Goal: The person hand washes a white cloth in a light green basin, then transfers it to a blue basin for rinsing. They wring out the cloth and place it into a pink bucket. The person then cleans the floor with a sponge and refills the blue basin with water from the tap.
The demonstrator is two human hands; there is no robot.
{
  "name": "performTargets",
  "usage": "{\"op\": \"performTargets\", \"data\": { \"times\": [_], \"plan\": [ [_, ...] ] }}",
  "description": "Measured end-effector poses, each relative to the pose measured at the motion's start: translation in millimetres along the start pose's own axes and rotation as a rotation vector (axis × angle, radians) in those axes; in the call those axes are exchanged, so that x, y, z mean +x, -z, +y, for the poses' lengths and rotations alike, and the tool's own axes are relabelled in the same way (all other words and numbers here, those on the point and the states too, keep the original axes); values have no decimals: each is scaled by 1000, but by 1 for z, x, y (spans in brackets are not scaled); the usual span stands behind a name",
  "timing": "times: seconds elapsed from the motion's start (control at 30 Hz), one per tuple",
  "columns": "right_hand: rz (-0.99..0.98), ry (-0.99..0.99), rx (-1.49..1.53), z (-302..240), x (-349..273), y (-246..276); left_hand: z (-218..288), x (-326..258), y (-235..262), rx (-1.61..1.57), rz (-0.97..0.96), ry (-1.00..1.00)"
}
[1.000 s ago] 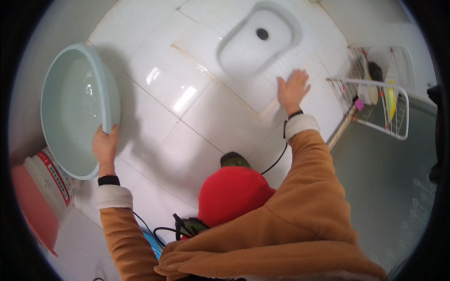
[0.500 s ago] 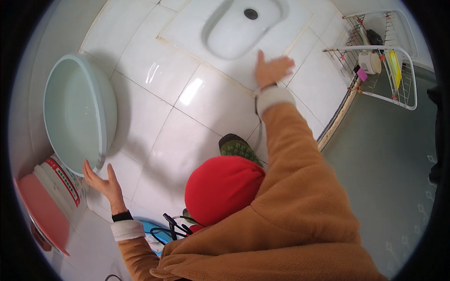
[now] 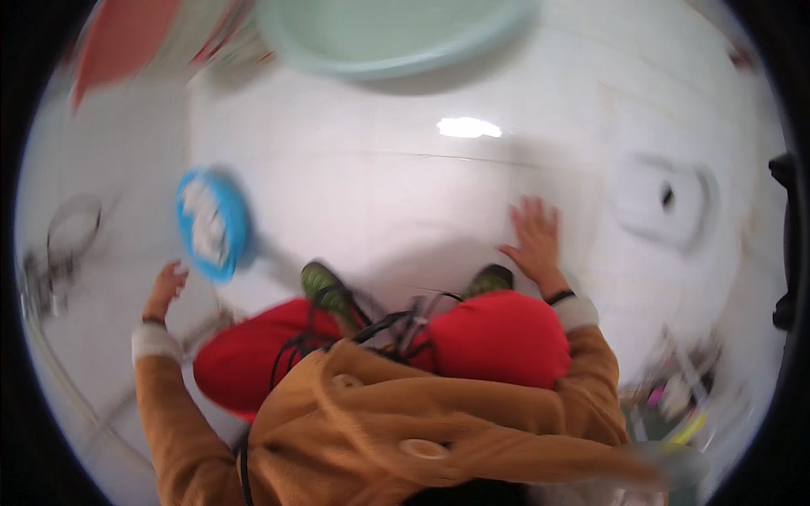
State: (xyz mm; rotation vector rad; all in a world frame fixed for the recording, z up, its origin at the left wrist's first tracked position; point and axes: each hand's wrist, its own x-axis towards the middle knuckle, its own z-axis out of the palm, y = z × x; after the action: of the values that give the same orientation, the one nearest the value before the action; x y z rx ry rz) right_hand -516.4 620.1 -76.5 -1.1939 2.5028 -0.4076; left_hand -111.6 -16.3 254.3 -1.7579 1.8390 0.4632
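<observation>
My left hand (image 3: 166, 291) hangs at the left with its fingers loosely apart and nothing in them. Just beyond it stands a small blue basin (image 3: 238, 221) with white, cloth-like stuff (image 3: 205, 223) in it; a gap separates hand and basin. My right hand (image 3: 535, 239) is spread wide and holds nothing, over the white tiled floor between my right shoe (image 3: 492, 278) and the squat toilet (image 3: 645, 198). At the top, a large pale green basin (image 3: 396, 66) is cut off by the frame edge. Motion blur softens the whole picture.
A salmon-pink basin (image 3: 122, 42) shows at the top left. Metal taps and a pipe (image 3: 51, 282) run along the left wall. A wire rack with bottles (image 3: 679, 388) stands at the lower right. Dark cords (image 3: 380, 325) hang across my lap.
My view has swung to the left, bringing the blue basin and the taps into sight. My left hand has come away from the green basin's rim; both hands stay empty.
</observation>
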Motion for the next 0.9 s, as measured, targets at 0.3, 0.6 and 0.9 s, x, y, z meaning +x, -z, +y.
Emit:
{"op": "performTargets", "data": {
  "times": [0.3,0.6,0.9],
  "plan": [
    [-193,-876,-648,98,101,81,-168,-86,-66,-1022,-97,411],
    [-584,-21,-269,-66,223,40,-150,44,-157,-1036,138,371],
    [-651,-581,-232,-333,318,2,5,219,-93,-910,20,82]
  ]
}}
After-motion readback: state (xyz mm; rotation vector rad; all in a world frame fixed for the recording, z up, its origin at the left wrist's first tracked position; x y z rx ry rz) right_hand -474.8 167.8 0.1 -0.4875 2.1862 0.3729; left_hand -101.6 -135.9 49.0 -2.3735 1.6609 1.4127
